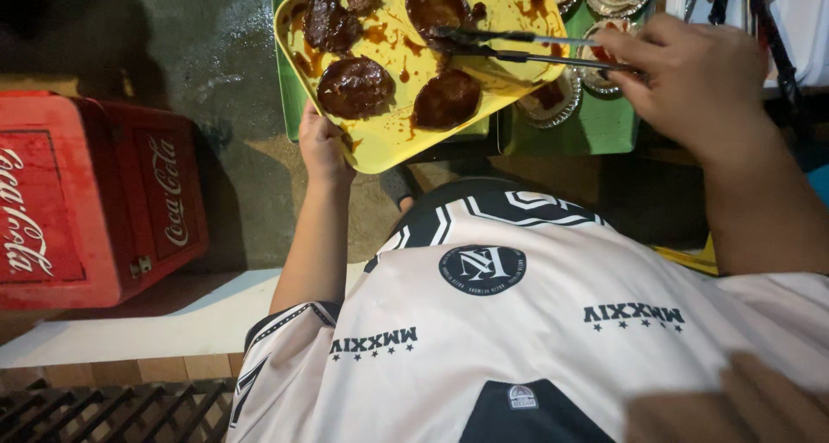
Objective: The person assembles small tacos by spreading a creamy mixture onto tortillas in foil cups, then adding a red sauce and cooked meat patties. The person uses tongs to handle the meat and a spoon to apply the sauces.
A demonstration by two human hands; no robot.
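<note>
Red cooler box [86, 201] on the floor, far out to the left of both hands; touched by neither.

Left hand [324, 145]: fingers clamped on the near lower edge of the yellow tray [389, 54], thumb side hidden under the rim; tray tilted, its long axis running from the left fingers up and away to the right; it sits over a green tray [596, 119] on the table.

On the yellow tray: dark sauced patties [354, 87] in brown sauce, several; the nearest lies just beyond the left fingers, the rest further out and to the right.

Right hand [699, 80]: fingers closed around the handle end of metal tongs [518, 47]; tongs' long axis nearly level, pointing left from the right fingers; tips together on or at the edge of the upper patty [436, 7], cannot tell whether it is truly gripped.

Foil cups [553, 102] with filling on the green tray, just below and left of the right fingers; more at the upper edge, partly cut off.

Right hand is the nearer to the upper patty, via the tongs.
</note>
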